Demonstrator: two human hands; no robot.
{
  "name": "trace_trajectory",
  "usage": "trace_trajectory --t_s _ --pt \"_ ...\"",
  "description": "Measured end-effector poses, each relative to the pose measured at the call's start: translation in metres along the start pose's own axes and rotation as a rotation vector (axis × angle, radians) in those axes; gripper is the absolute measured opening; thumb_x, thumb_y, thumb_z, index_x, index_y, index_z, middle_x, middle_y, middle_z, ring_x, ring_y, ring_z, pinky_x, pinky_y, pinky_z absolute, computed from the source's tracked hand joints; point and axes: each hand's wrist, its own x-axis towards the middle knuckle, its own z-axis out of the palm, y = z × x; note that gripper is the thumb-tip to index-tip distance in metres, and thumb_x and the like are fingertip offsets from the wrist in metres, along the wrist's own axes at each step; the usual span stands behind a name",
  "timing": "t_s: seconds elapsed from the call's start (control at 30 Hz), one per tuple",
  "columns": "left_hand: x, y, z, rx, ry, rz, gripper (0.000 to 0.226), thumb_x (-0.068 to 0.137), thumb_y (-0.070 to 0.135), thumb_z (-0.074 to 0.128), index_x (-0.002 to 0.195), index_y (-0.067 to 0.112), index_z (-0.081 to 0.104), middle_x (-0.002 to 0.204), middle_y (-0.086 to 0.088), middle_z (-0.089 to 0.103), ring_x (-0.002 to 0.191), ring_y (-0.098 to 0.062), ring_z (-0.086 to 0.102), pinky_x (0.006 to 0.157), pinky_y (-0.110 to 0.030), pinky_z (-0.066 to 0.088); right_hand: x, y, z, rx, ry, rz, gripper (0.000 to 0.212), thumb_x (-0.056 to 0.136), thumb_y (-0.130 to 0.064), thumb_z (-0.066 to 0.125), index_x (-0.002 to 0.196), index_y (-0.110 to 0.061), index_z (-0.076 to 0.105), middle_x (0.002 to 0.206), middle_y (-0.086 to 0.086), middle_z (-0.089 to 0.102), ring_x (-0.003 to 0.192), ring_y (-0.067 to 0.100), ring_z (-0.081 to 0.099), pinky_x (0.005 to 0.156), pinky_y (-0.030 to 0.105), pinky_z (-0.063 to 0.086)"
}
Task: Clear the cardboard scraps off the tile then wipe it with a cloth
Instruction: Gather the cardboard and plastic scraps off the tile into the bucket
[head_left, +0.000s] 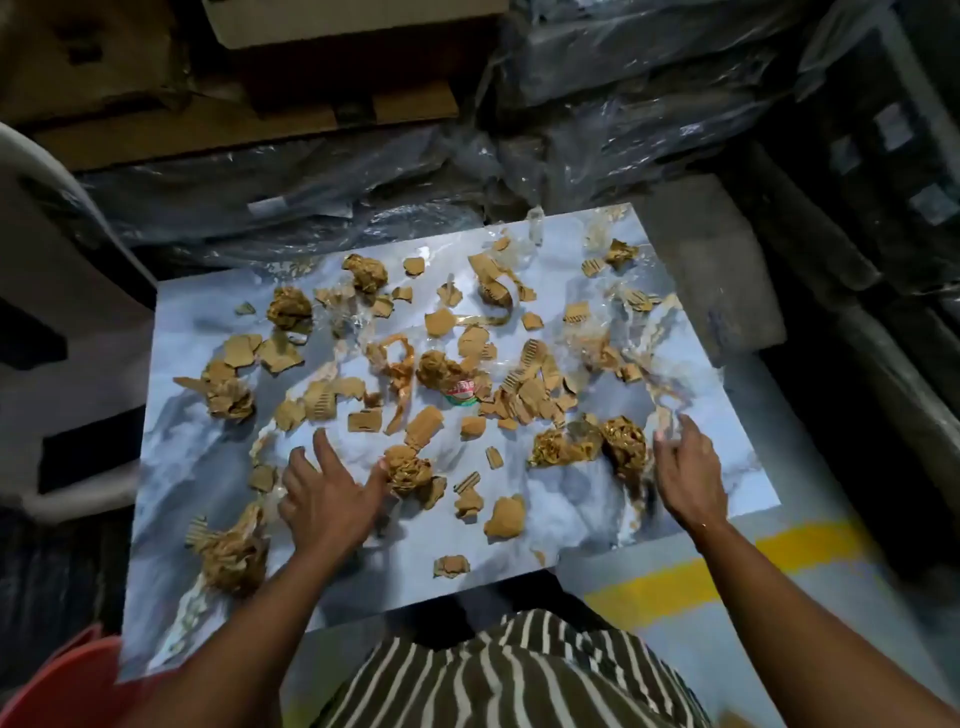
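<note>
A glossy blue-grey marbled tile (197, 467) lies in front of me, littered with several torn and crumpled brown cardboard scraps (524, 395) and bits of clear plastic film. My left hand (322, 493) lies spread on the tile's near left part, its thumb touching a crumpled cardboard ball (408, 470). My right hand (685, 473) hovers at the tile's right side with straight fingers, next to a crumpled scrap (626, 447). It holds nothing. No cloth is in view.
A red plastic container (57, 686) shows at the bottom left. Plastic-wrapped dark bundles (597, 130) and cardboard boxes (130, 67) crowd the back. A white chair (52, 260) stands at left. The floor at right carries a yellow stripe (727, 566).
</note>
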Motion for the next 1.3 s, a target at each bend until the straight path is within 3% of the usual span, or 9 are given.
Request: trace_trajectory --t_s 0.13,0.27,0.5,0.7,0.83,0.9,1.03,1.17,1.3 --pt "-0.015 0.027 0.01 -0.01 0.077 -0.177 0.091 0.089 0.072 0.052 0.157 0.026 0.013 0.167 -0.013 0.003 0.155 -0.035 -0.003 0.114 -0.074 0.007 -0.013 -0.017 0.021 -0.013 -0.076 -0.017 0.062 0.107 -0.055 0.027 0.154 -0.017 0.041 0.152 0.02 0.042 0.136 0.043 0.036 0.108 0.054 0.035" --pt "-0.011 0.05 0.021 -0.115 -0.011 -0.334 0.092 0.09 0.071 0.054 0.159 0.03 0.009 0.17 -0.01 -0.007 0.156 -0.035 -0.01 0.113 -0.077 0.007 -0.017 -0.051 0.033 0.024 -0.186 -0.084 0.062 0.107 -0.057 0.029 0.157 -0.021 0.035 0.154 0.015 0.036 0.141 0.04 0.032 0.11 0.054 0.036" --pt "-0.013 0.109 0.043 -0.239 -0.061 -0.234 0.09 0.093 0.067 0.054 0.16 0.027 0.008 0.169 -0.008 -0.007 0.156 -0.032 -0.003 0.119 -0.063 0.012 -0.011 -0.089 0.05 0.155 -0.46 -0.3 0.078 0.107 -0.056 0.037 0.164 -0.011 0.009 0.162 0.018 0.027 0.15 0.035 0.026 0.122 0.048 0.024" --pt "-0.021 0.122 0.04 -0.175 0.023 -0.254 0.101 0.085 0.083 0.044 0.159 0.026 0.006 0.169 -0.006 -0.01 0.156 -0.026 -0.015 0.116 -0.069 0.007 0.057 -0.105 0.003 0.048 -0.073 -0.353 0.069 0.105 -0.058 0.042 0.157 -0.017 0.027 0.149 0.011 0.043 0.137 0.032 0.042 0.108 0.05 0.043" --pt "-0.039 0.107 0.035 -0.223 -0.049 -0.317 0.12 0.067 0.095 0.053 0.157 0.04 -0.003 0.167 0.0 -0.022 0.154 -0.024 -0.023 0.112 -0.075 0.012 0.155 -0.103 -0.041 0.007 0.228 -0.199 0.066 0.104 -0.048 0.046 0.155 -0.008 0.034 0.151 0.02 0.044 0.14 0.04 0.04 0.111 0.053 0.036" --pt "-0.047 0.1 0.041 -0.251 -0.128 -0.327 0.133 0.054 0.1 0.057 0.155 0.046 -0.01 0.166 0.0 -0.026 0.154 -0.028 -0.024 0.114 -0.076 0.015 0.196 -0.103 -0.052 -0.02 0.166 -0.119 0.073 0.103 -0.052 0.045 0.159 -0.01 0.026 0.159 0.023 0.033 0.147 0.042 0.029 0.116 0.056 0.029" --pt "-0.055 0.109 0.06 -0.31 -0.262 -0.32 0.165 0.024 0.105 0.058 0.156 0.043 -0.02 0.166 -0.009 -0.032 0.154 -0.031 -0.028 0.12 -0.067 0.008 0.234 -0.101 -0.032 0.023 -0.203 -0.149 0.073 0.104 -0.059 0.042 0.165 -0.028 0.017 0.168 0.022 0.012 0.155 0.045 0.009 0.122 0.062 0.017" --pt "-0.063 0.133 0.073 -0.292 -0.339 -0.225 0.174 0.029 0.085 0.085 0.154 0.039 -0.027 0.162 -0.006 -0.041 0.149 -0.027 -0.039 0.124 -0.058 0.0 0.199 -0.1 0.004 -0.025 -0.265 -0.306 0.061 0.102 -0.064 0.033 0.156 -0.034 0.036 0.164 0.012 0.027 0.148 0.042 0.023 0.119 0.06 0.022" --pt "-0.06 0.156 0.076 -0.24 -0.299 -0.153 0.168 0.042 0.073 0.092 0.154 0.039 -0.029 0.16 -0.006 -0.043 0.15 -0.033 -0.036 0.125 -0.063 0.008 0.142 -0.107 0.031 0.009 -0.296 -0.35 0.064 0.101 -0.063 0.031 0.153 -0.026 0.039 0.158 0.011 0.032 0.142 0.039 0.028 0.117 0.058 0.03"
